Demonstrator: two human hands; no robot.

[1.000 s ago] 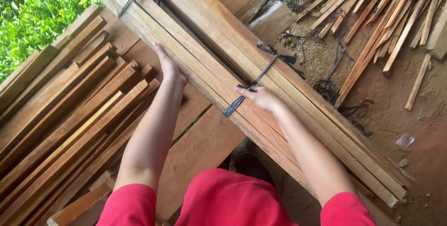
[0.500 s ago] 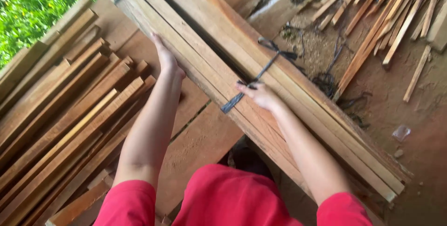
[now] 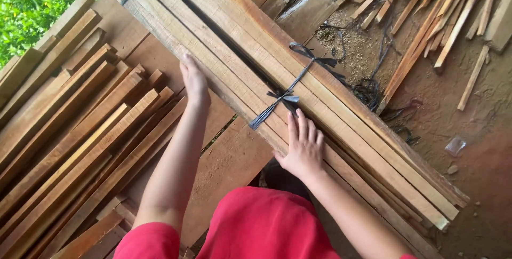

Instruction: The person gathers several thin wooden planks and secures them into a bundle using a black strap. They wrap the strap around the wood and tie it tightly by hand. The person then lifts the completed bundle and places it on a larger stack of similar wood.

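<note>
Across the middle of the view, a bundle of wooden slats [image 3: 320, 93] runs on a diagonal from upper left to lower right, tied with a black strap [image 3: 290, 96]. The right hand [image 3: 304, 147] lies open and flat on the slats just below the strap's knot, nearer to it than the left hand [image 3: 193, 80], which presses against the bundle's near edge further up, fingers seemingly extended, though partly hidden. Loose slats [image 3: 69, 147] lie stacked to the left.
</note>
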